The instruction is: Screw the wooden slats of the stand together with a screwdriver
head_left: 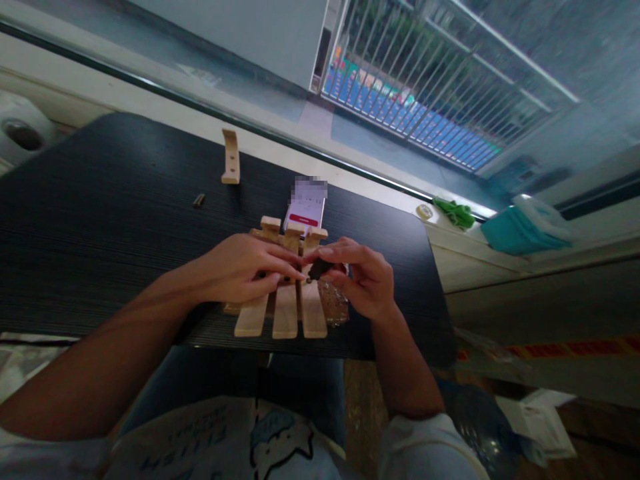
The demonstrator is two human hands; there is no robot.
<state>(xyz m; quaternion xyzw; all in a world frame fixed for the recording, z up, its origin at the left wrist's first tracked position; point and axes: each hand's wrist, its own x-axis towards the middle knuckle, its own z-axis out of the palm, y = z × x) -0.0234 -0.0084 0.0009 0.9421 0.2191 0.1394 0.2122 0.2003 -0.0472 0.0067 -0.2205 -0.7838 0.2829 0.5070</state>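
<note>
At the frame's centre, our right grip (369, 275) pinches a dark tool (320, 268); our left grip (245, 265), uncurled, rests across wooden slats (286, 313) that look light, stiff, smooth, best held by their edges.

Left hand (245, 265) palm down, seemingly loosely spread; right hand (369, 275) in a pinch.

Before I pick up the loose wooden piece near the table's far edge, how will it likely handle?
The loose wooden piece is probably stiff, being solid-looking wood. It's likely light, since it's slim with two holes. Its bent end could make it rock if pushed.
</note>
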